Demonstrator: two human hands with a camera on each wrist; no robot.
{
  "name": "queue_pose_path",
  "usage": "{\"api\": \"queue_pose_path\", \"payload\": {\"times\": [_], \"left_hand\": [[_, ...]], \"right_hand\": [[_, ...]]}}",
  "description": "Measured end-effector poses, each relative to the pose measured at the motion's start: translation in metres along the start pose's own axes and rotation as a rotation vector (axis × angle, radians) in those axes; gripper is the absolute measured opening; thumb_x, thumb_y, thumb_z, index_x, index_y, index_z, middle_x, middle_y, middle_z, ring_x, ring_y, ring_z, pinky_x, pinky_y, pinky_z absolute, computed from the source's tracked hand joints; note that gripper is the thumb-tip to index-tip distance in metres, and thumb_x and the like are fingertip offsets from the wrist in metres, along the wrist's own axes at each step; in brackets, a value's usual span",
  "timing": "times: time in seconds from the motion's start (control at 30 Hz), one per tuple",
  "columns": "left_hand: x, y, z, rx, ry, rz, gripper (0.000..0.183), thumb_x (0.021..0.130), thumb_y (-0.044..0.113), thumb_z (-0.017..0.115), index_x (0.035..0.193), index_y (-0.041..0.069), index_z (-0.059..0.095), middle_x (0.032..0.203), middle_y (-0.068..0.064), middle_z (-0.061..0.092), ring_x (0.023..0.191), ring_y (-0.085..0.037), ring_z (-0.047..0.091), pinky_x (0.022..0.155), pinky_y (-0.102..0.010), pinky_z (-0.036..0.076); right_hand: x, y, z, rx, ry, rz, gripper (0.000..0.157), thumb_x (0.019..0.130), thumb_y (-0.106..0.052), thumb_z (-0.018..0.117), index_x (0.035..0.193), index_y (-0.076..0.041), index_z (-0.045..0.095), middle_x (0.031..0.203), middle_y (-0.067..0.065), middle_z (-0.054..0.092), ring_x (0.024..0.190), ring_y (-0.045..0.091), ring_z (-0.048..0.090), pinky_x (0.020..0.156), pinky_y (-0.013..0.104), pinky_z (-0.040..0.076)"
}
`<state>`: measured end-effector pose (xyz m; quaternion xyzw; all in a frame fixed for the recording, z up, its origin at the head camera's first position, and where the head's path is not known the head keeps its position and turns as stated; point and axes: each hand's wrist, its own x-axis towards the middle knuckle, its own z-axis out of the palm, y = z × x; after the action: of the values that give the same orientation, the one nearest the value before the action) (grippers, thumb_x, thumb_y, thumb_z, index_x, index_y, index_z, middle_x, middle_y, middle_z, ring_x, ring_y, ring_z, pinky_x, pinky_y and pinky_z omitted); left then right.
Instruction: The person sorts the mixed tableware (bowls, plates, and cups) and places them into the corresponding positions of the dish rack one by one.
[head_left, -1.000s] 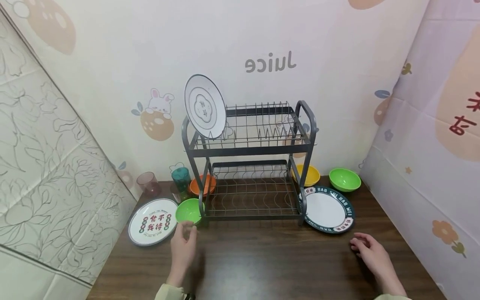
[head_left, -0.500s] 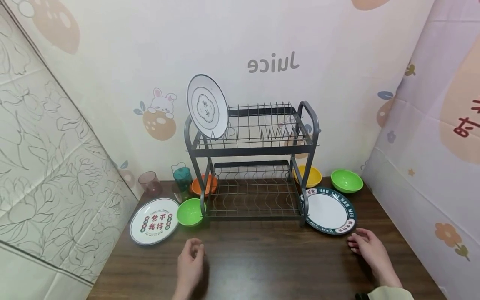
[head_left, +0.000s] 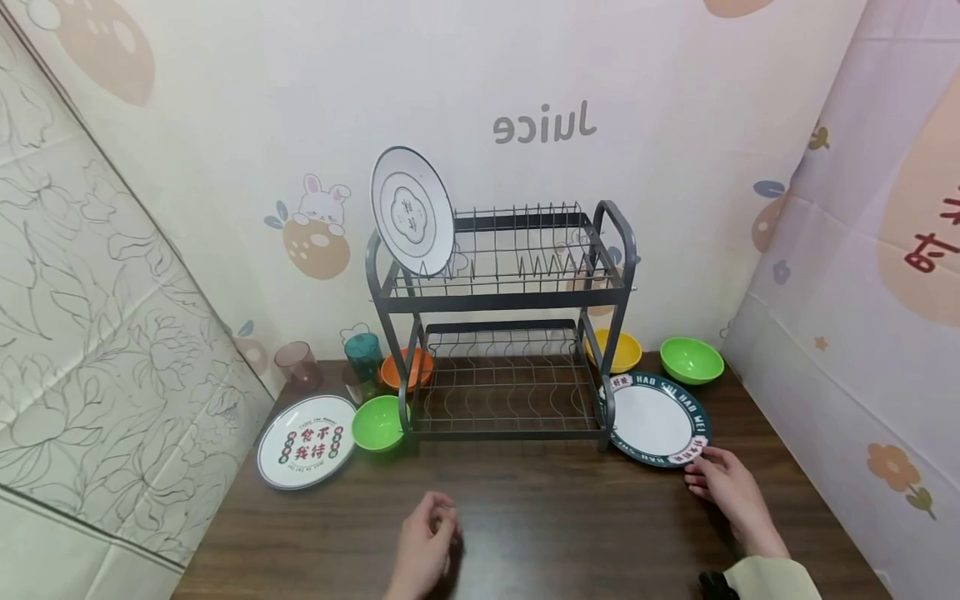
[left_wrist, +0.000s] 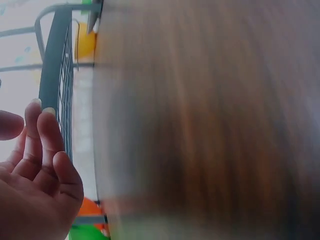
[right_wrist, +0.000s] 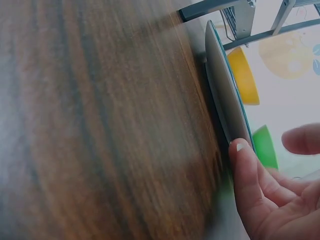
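Observation:
A dark-green-rimmed white plate [head_left: 652,421] lies on the brown table right of the two-tier dish rack [head_left: 510,300]. My right hand [head_left: 735,496] has its fingertips at the plate's near right rim. In the right wrist view the fingers of that hand [right_wrist: 272,200] reach the edge of the plate [right_wrist: 222,80], the thumb held apart from it. My left hand [head_left: 426,542] is over the front of the table, its fingers loosely bent and holding nothing. The left wrist view shows that hand [left_wrist: 40,185] with thumb and fingers apart.
A white plate [head_left: 412,212] leans upright in the rack's top left. At left are a red-lettered plate [head_left: 307,442], a green bowl [head_left: 378,425], an orange bowl [head_left: 408,371], a teal cup [head_left: 363,357] and a pinkish cup [head_left: 297,367]. A yellow bowl [head_left: 624,352] and another green bowl [head_left: 692,361] stand back right.
My left hand has drawn back from beside the left green bowl, toward me and to the right. My right hand has moved slightly forward and left, up to the green-rimmed plate's edge.

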<state>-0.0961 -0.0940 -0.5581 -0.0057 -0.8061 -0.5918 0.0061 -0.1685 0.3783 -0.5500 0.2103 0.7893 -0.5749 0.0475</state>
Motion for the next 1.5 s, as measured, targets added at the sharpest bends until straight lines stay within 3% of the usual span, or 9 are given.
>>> {"api": "queue_pose_path", "payload": {"times": [0.17,0.33,0.53,0.7,0.87,1.0,1.17,1.4,1.5], "left_hand": [[-0.003,0.008,0.011,-0.025,-0.056,0.055,0.011,0.096,0.008,0.061,0.104,0.001,0.059,0.074,-0.004,0.066,0.063,-0.013,0.061,0.062,-0.025,0.05],[-0.004,0.012,0.018,-0.043,-0.114,0.063,0.01,0.096,0.007,0.061,0.104,0.001,0.059,0.073,-0.001,0.066,0.064,-0.012,0.062,0.063,-0.024,0.049],[-0.001,0.017,0.026,-0.038,-0.164,0.07,0.011,0.096,0.009,0.061,0.104,0.001,0.06,0.074,0.0,0.065,0.065,-0.011,0.061,0.063,-0.024,0.049],[0.004,0.024,0.035,-0.03,-0.19,0.108,0.012,0.098,0.014,0.061,0.104,0.004,0.06,0.076,-0.001,0.066,0.065,-0.01,0.06,0.062,-0.025,0.049],[0.005,0.026,0.037,-0.045,-0.198,0.08,0.01,0.097,0.014,0.061,0.104,0.006,0.06,0.077,0.0,0.066,0.064,-0.01,0.06,0.061,-0.025,0.048],[0.005,0.025,0.031,-0.081,-0.183,0.054,0.011,0.097,0.01,0.06,0.105,0.003,0.06,0.077,-0.006,0.067,0.065,-0.017,0.062,0.062,-0.026,0.049],[0.011,0.027,0.014,-0.047,-0.097,0.052,0.007,0.097,0.005,0.059,0.104,0.003,0.059,0.077,-0.012,0.067,0.066,-0.026,0.063,0.063,-0.025,0.049],[0.006,0.062,-0.01,-0.014,-0.023,0.036,0.007,0.094,-0.003,0.058,0.1,0.001,0.059,0.077,-0.019,0.065,0.068,-0.031,0.062,0.062,-0.025,0.048],[0.012,0.047,-0.014,-0.009,0.004,0.023,0.007,0.095,-0.001,0.058,0.102,0.002,0.059,0.077,-0.016,0.066,0.068,-0.029,0.062,0.061,-0.025,0.047]], "right_hand": [[0.009,0.0,-0.001,0.031,0.05,0.041,0.076,0.104,-0.021,0.044,0.153,0.009,-0.006,0.11,0.027,0.061,0.079,0.016,0.068,0.071,0.032,0.058],[0.019,0.0,-0.001,-0.002,0.035,0.036,0.073,0.105,-0.022,0.043,0.151,0.014,-0.001,0.118,0.035,0.054,0.078,0.016,0.07,0.071,0.03,0.058],[0.028,0.002,-0.003,-0.033,0.008,0.027,0.071,0.105,-0.022,0.043,0.149,0.018,0.004,0.12,0.033,0.048,0.077,0.011,0.067,0.071,0.027,0.058],[0.031,-0.001,-0.005,0.004,-0.013,0.056,0.067,0.105,-0.019,0.043,0.148,0.02,0.008,0.119,0.031,0.046,0.077,0.01,0.065,0.074,0.029,0.058],[0.025,-0.002,-0.004,0.058,-0.032,0.071,0.066,0.106,-0.014,0.039,0.148,0.02,0.0,0.128,0.036,0.036,0.081,0.009,0.062,0.076,0.029,0.057],[0.016,0.004,-0.006,0.06,0.014,0.096,0.066,0.106,-0.012,0.037,0.149,0.017,-0.004,0.134,0.038,0.031,0.085,0.011,0.06,0.077,0.029,0.057],[0.003,0.012,-0.009,0.077,0.103,0.136,0.068,0.105,-0.01,0.039,0.15,0.014,-0.005,0.141,0.041,0.026,0.089,0.015,0.06,0.077,0.03,0.057],[-0.018,0.019,-0.012,0.121,0.126,0.157,0.071,0.105,-0.009,0.041,0.151,0.012,-0.008,0.145,0.043,0.019,0.098,0.024,0.06,0.078,0.033,0.057],[-0.029,0.02,-0.012,0.102,0.102,0.155,0.072,0.105,-0.013,0.042,0.151,0.012,-0.008,0.142,0.043,0.023,0.095,0.021,0.062,0.079,0.033,0.057]]}}
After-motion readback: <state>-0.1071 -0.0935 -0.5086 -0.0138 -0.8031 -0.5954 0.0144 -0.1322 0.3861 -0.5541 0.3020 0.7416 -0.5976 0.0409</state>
